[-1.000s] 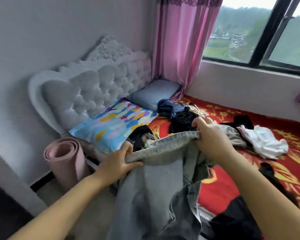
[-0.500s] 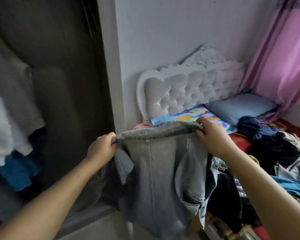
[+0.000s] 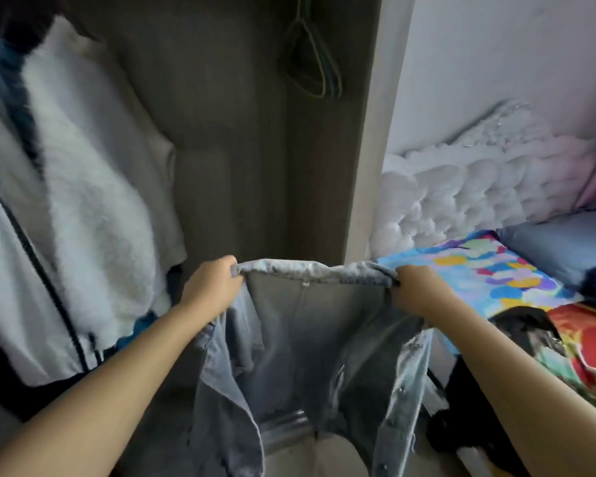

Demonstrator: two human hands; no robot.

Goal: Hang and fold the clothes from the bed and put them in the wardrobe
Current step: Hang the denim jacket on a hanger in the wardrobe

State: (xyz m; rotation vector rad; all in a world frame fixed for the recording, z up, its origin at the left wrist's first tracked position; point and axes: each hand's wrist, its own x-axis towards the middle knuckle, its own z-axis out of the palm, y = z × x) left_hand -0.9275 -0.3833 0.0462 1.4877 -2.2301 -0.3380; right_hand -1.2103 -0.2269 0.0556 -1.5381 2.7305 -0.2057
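Observation:
A pale grey-blue denim jacket (image 3: 310, 342) hangs open in front of me, its inside facing me and its front panels falling to both sides. My left hand (image 3: 210, 287) grips the collar at its left end. My right hand (image 3: 415, 290) grips the collar at its right end. The jacket hangs before the open dark wardrobe (image 3: 241, 139). Several empty wire hangers (image 3: 312, 60) hang high inside it. The bed (image 3: 585, 342) with its red cover lies to the right, with dark clothes (image 3: 527, 327) on it.
A fluffy white garment (image 3: 83, 187) and a white zip jacket (image 3: 18, 304) hang at the wardrobe's left. The wardrobe's side panel (image 3: 372, 132) stands between the wardrobe and the white tufted headboard (image 3: 479, 197). A colourful pillow (image 3: 486, 270) and a grey pillow (image 3: 561, 242) lie at the bed's head.
I have turned left from the bed to face the wardrobe, carrying the denim jacket with me. Both hands kept their grip on the collar and the jacket now hangs open.

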